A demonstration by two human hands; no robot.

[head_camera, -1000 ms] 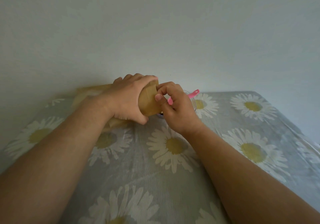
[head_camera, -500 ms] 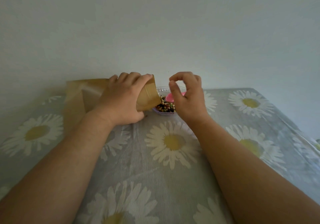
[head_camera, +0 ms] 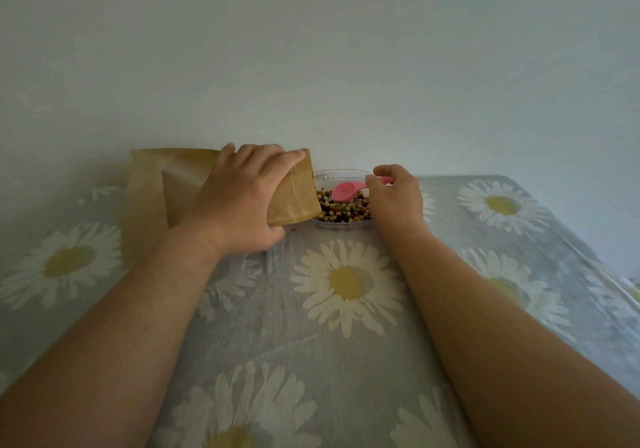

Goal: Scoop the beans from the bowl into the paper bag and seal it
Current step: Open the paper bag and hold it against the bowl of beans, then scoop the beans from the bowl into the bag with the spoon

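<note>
Paper bag (head_camera: 166, 187) sideways, mouth toward bowl (head_camera: 341, 174) (rightward)

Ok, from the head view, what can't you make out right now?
- Paper bag mouth: faces away, so any beans inside are hidden.
- Pink scoop handle: covered by the right hand.
- Bowl left edge: behind the bag.
- Bag middle: under the left hand.
- Small speck by the left thumb: too small to identify.

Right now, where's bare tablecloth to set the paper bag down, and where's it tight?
Free: the wide stretch of daisy tablecloth between the two forearms, and the right side beyond the right hand. Crowded: the far middle by the wall, where the left hand holds the paper bag at the clear bowl of beans, with the pink scoop over them.
</note>
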